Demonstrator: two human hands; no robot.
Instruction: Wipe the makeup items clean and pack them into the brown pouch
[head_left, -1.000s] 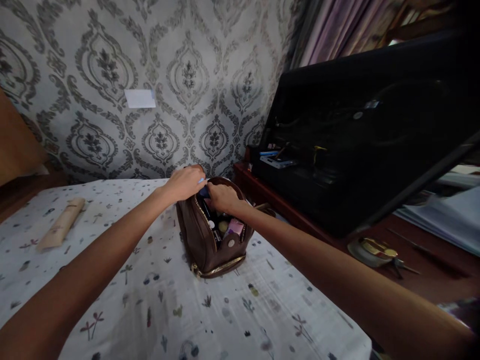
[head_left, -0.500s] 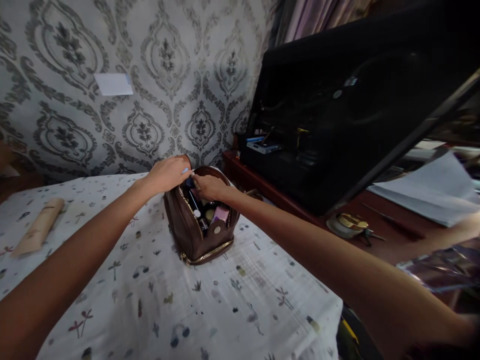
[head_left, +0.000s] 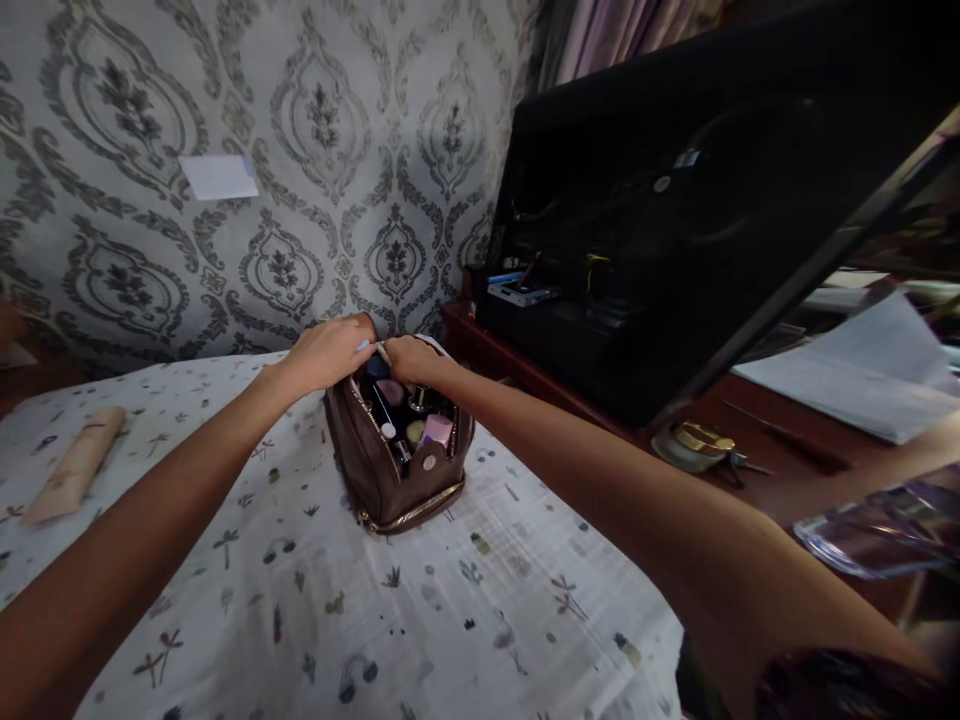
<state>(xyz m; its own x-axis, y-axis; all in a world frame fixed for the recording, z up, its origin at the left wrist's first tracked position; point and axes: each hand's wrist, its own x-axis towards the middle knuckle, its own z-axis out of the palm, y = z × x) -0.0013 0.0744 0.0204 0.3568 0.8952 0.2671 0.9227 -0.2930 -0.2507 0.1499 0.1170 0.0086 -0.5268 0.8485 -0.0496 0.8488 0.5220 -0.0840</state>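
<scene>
Fingers curled, the right hand (head_left: pixel 412 362) is at the far end of an open, boxy brown leather bag (head_left: pixel 375 480), its tips meeting a small pale strip (head_left: pixel 383 352) at the rim; whether it pinches this strip or only touches it, I cannot tell. The left hand (head_left: pixel 330 352) lies over the far left edge of the bag, thumb towards the right hand, its other fingertips out of sight, so how firmly it holds is unclear too.

Compared with half a second ago, the right hand sits slightly higher and less deep in the mouth of the bag, while the left hand keeps its place on the edge. More of the contents is therefore uncovered, which makes the far end easier to see into: a dull rose rounded item (head_left: pixel 388 392) now shows beside a dark blue one (head_left: pixel 376 368). Nearer lie a slim black tube with a white end (head_left: pixel 388 430), a yellowish round lid (head_left: pixel 415 432) and a shiny pink box (head_left: pixel 437 430).

The bag stands upright on a white printed cloth (head_left: pixel 262 620), near the wall. Well apart to the left lies a flat beige pouch (head_left: pixel 79 465); to the right looms a large black panel (head_left: pixel 600 330).
</scene>
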